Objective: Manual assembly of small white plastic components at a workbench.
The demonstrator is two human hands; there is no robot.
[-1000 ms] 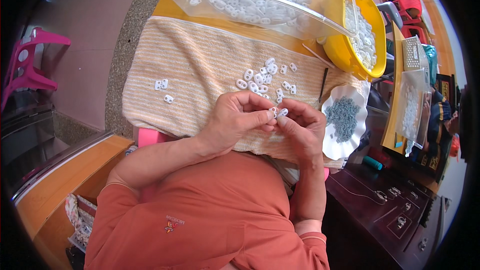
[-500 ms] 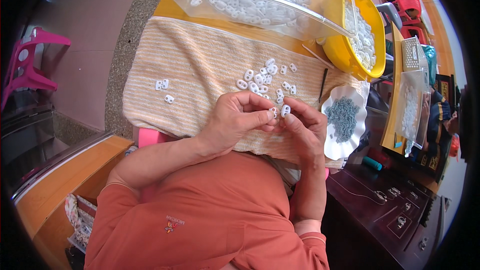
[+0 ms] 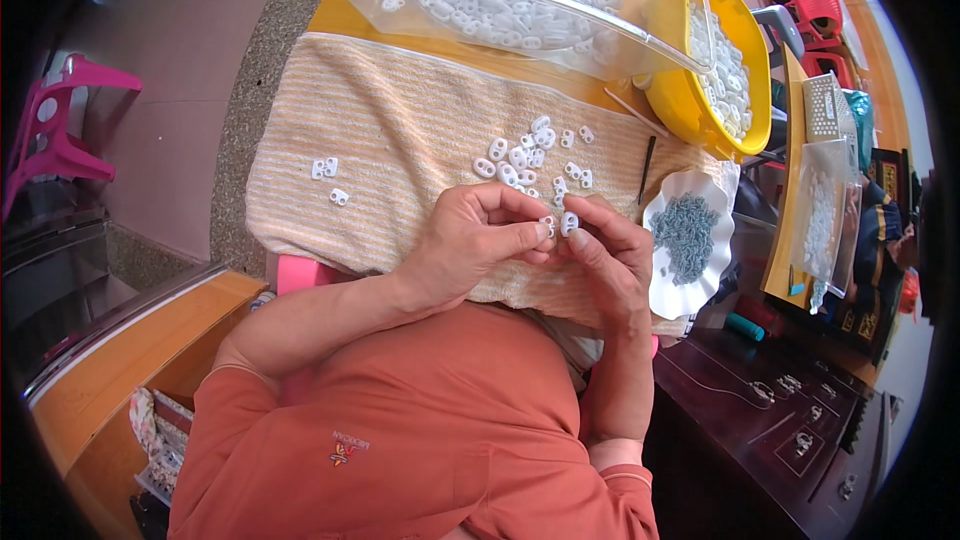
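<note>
Grip first: left hand (image 3: 455, 230) has thumb and forefinger pinched on a small white part (image 3: 548, 225), which shows just past the fingertips, on their right. Right hand (image 3: 610, 250) pinches a white oval piece (image 3: 569, 222) at the left end of its own grip, between thumb and forefinger. The two parts sit just beside each other; from my end I can't tell whether they touch. Working left to right from there: three small white clips (image 3: 330, 169) on the striped towel (image 3: 370, 120), well apart from both hands. I note a loose cluster of white ovals (image 3: 515, 155) just beyond the fingertips, some flat white pieces (image 3: 579, 175) at its right, and the clear bin (image 3: 650, 41) farther off, holding many more. Then a dark stick (image 3: 647, 170), the yellow basin (image 3: 670, 110) with white parts, and, near the right hand, a scalloped white dish (image 3: 690, 302) of grey-blue bits (image 3: 687, 235).
</note>
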